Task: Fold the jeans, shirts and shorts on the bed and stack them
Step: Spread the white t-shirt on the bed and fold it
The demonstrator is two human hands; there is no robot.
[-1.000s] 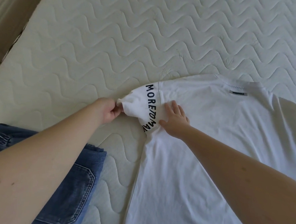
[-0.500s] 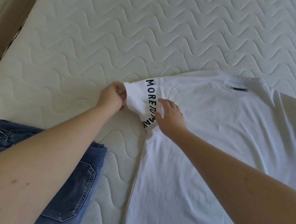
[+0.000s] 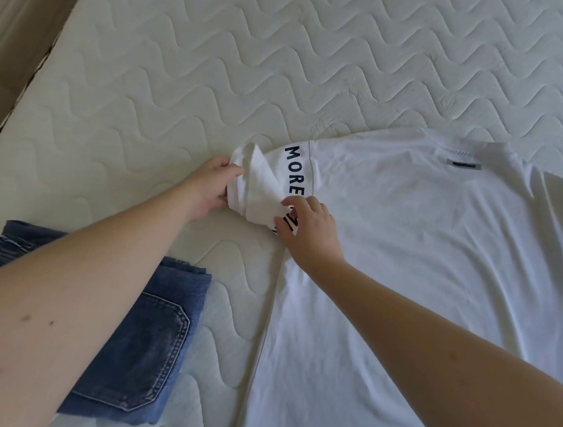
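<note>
The sleeve (image 3: 259, 180) of the white shirt (image 3: 404, 277), spread flat on the mattress (image 3: 184, 66), is gripped at its hem by the left hand (image 3: 208, 189) and apparently pinched by the right hand (image 3: 309, 229). Folded jeans (image 3: 151, 338) are lying near the shirt's left edge, with bare quilting beyond.

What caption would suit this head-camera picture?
Both hands, left and right, fold a white shirt's sleeve beside folded jeans on a bed.

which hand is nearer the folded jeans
Left. The left hand grips the shirt sleeve's cuff, above the jeans, its forearm crossing over them. The right hand pinches the sleeve further right, over the shirt.
</note>
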